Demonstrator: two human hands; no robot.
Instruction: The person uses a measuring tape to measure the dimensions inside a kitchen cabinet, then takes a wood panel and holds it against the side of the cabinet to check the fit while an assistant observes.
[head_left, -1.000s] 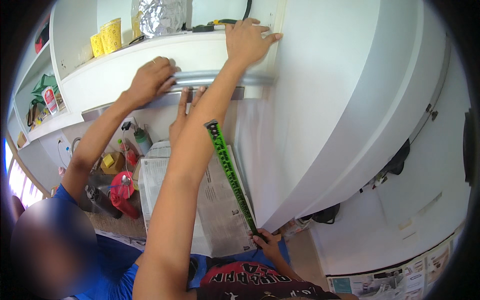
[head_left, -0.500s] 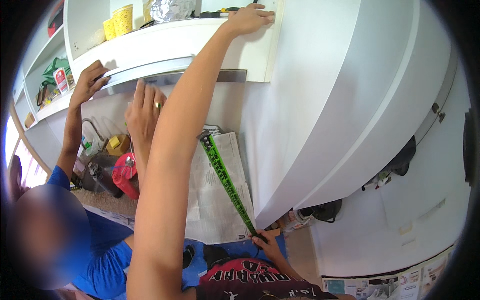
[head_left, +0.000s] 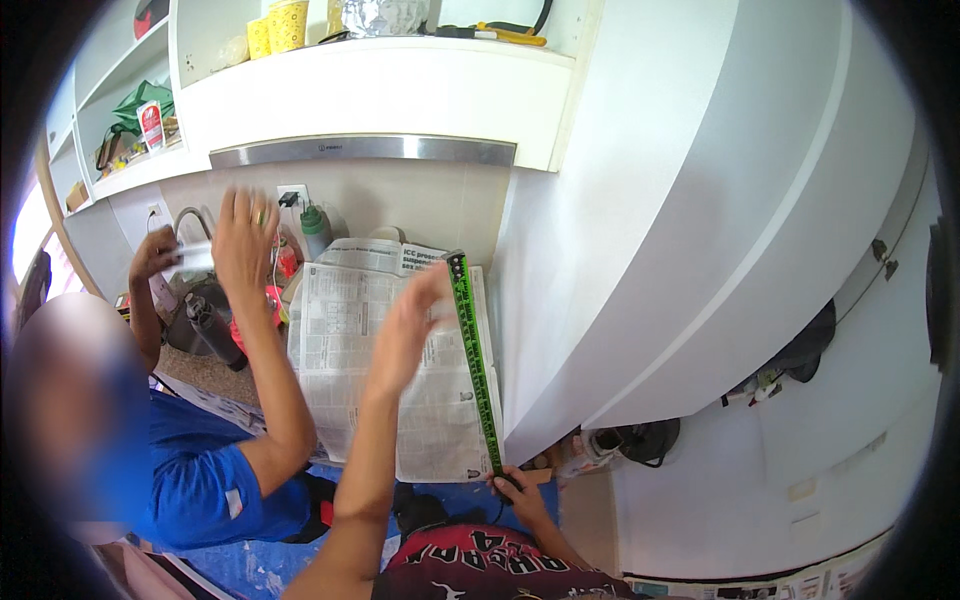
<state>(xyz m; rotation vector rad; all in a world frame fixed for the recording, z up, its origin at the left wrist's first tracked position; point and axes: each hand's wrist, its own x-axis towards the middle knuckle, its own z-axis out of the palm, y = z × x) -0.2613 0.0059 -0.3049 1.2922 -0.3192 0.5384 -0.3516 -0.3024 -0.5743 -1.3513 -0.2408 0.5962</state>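
While pinned at its lower end under the right hand [head_left: 518, 492], whose fingers curl shut around the case or end, mostly hidden beneath them, a green tape measure [head_left: 474, 360] with black markings stretched up across newspaper [head_left: 370, 370] spread over the counter, running just beside the white cabinet side [head_left: 640, 250] to a tip near the wall. Blade narrow, flat, bright green, slightly bowed by the lens; printed marks too small to read.

Left hand [head_left: 415, 325] raised above the newspaper near the tape's upper end, blurred by motion; fingers loosely extended and close together, holding nothing that can be made out, contact with the tape impossible to tell.

At left, a second person in a blue shirt [head_left: 200, 480], one hand [head_left: 243, 240] lifted open with fingers spread and a ring showing, the other hand [head_left: 160, 252] closed around a pale object too blurred to identify. Face obscured.

Behind, a steel range hood strip [head_left: 365, 150] under a white shelf [head_left: 380, 85] carrying yellow cups [head_left: 278, 25], crumpled foil [head_left: 385, 15] and a yellow-handled tool [head_left: 505, 35], all cut off by the top edge. A green-capped bottle [head_left: 316, 230] and a red item against the wall, partly hidden by the raised forearm. Dark bottle [head_left: 205, 325] near the sink tap [head_left: 190, 218]. Wearer's red printed shirt [head_left: 480, 570] cropped at the lower edge; dark objects on the floor beyond the cabinet indistinct.
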